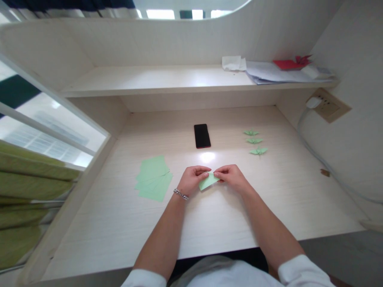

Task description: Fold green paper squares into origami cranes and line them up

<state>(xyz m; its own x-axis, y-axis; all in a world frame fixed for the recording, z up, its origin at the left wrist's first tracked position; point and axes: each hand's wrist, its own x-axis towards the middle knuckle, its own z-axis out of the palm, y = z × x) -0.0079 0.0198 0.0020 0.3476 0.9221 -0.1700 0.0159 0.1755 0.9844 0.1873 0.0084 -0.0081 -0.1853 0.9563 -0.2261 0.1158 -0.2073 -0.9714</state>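
Both of my hands are closed in a pinch on one small pale-green paper piece: my left hand (193, 179) grips its left upper edge between thumb and fingers, and my right hand (233, 177) grips the right end. This folded green paper (208, 181) sits between my fingertips, just above or against the desk; I cannot tell which. It looks part-folded to me, a flat, straight-edged shape with its layers too small to count. A silver chain-link bracelet (181, 194) circles my left wrist. Under my forearms lies the pale, faintly wood-grained desk top (113, 223), smooth enough to throw back a bright patch of light.

To my left, flat green paper sheets (154, 177) overlap in a loose fan, crisp-cornered and, I judge, not yet folded. Farther off to my right, three small green folded-paper birds (254, 141) stand in a row, sharp-winged and apparently done. So I count three shaped, one in hand and several sheets left, their exact number hidden by the overlap.

Beyond my hands lies a glossy black rectangular phone (202, 136). Farthest, the white shelf (149, 77) bears thin white papers (260, 73) and a flat red sheet (285, 65).
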